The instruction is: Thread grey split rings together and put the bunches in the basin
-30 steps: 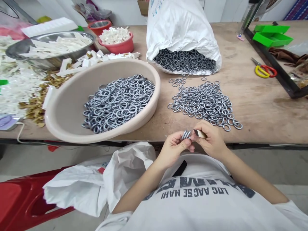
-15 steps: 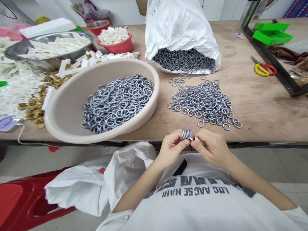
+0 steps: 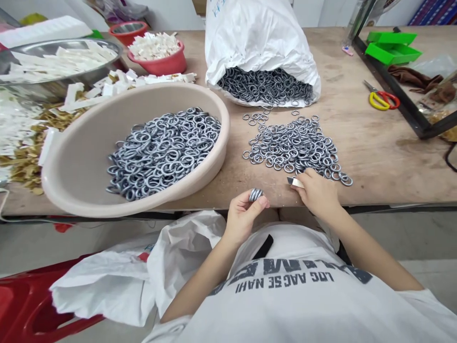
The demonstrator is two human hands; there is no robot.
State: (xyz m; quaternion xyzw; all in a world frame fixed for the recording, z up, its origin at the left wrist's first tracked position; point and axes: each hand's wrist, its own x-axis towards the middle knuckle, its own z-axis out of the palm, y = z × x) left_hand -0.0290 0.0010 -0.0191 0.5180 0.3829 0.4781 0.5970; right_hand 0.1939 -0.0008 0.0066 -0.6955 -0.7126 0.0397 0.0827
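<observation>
Several grey rings are stacked side by side in my left hand, pinched between thumb and fingers just in front of the table edge. My right hand is closed around a small blade with a white grip, its dark tip pointing left. The fingers of that hand reach the near side of a loose pile of grey rings on the table; whether they also touch a ring is hidden. To the left, a large beige basin holds a heap of similar rings.
A white sack lies behind the pile, its mouth full of rings. Scissors, green trays and a black metal frame are at right. A steel bowl and a red bowl with white pieces stand back left.
My right hand has moved away from the left hand, forward and right to the pile, taking the blade along. The left hand still holds its rings. The view has shifted slightly.
</observation>
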